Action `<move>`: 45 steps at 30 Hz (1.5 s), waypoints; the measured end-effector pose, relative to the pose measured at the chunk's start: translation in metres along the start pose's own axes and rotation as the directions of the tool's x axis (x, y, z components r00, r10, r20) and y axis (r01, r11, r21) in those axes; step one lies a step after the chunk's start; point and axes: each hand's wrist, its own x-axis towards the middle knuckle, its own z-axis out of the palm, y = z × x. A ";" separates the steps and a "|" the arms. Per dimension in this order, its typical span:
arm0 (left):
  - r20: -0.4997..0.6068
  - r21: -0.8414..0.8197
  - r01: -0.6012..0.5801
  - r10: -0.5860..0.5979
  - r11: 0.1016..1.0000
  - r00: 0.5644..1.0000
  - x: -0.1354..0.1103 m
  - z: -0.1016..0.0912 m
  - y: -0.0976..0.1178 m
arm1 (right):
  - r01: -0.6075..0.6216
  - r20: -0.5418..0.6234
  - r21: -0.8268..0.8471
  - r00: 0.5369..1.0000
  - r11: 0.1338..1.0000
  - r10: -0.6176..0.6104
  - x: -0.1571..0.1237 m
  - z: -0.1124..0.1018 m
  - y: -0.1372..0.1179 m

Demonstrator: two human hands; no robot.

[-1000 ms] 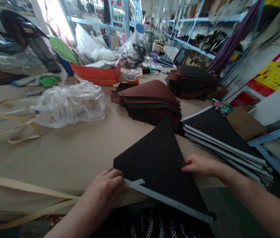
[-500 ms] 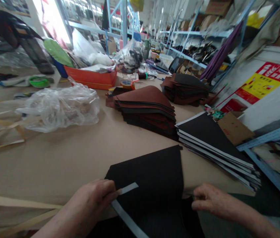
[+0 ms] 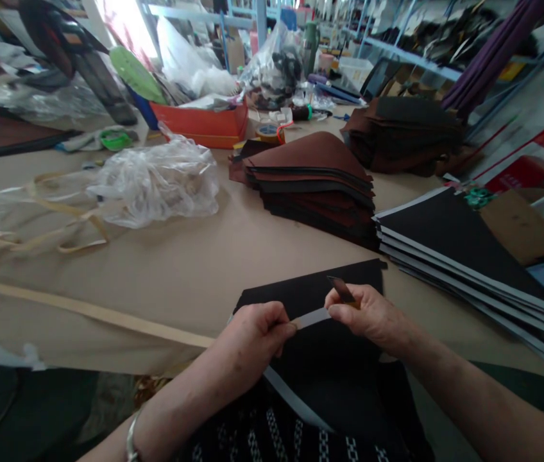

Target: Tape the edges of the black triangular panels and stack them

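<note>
My left hand (image 3: 260,337) is closed, pinching a narrow light grey strip (image 3: 313,317) between thumb and finger. The strip's far end is pinched by my right hand (image 3: 373,314), so a short length is stretched between the two. From the right fingers a small knife (image 3: 343,292) also sticks out, its dark blade pointing up and left; most of its handle is hidden. Under both hands a black sheet (image 3: 320,359) lies over the table's near edge. More of the grey strip runs down from beneath my left hand across the sheet.
A stack of grey-edged black pieces (image 3: 464,237) lies to the right. Behind are piles of brown and black pieces (image 3: 310,167) (image 3: 407,128). A clear plastic bag (image 3: 156,183), a beige band (image 3: 84,308) and an orange box (image 3: 199,125) are on the table (image 3: 180,256).
My right hand has come up from the sheet's right edge to the strip's free end, and the knife now shows in it. My left hand still pinches the strip. The view has shifted.
</note>
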 end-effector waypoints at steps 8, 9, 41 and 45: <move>0.002 -0.001 -0.032 0.032 0.999 0.999 0.010 0.001 -0.022 | 0.010 -0.063 -0.012 0.998 1.000 -0.011 0.005 0.003 0.008; 0.003 0.010 -0.041 0.041 0.999 0.999 0.012 -0.001 -0.026 | 0.013 -0.086 -0.018 0.996 1.000 -0.014 0.005 -0.004 0.010; 0.105 0.283 0.106 -0.141 0.953 0.984 0.067 -0.056 -0.090 | -0.401 -0.568 -0.664 0.819 0.631 -0.077 0.040 -0.129 0.053; 0.105 0.322 0.110 -0.151 0.940 0.983 0.065 -0.057 -0.081 | -0.405 -0.570 -0.703 0.812 0.584 -0.124 0.036 -0.124 0.051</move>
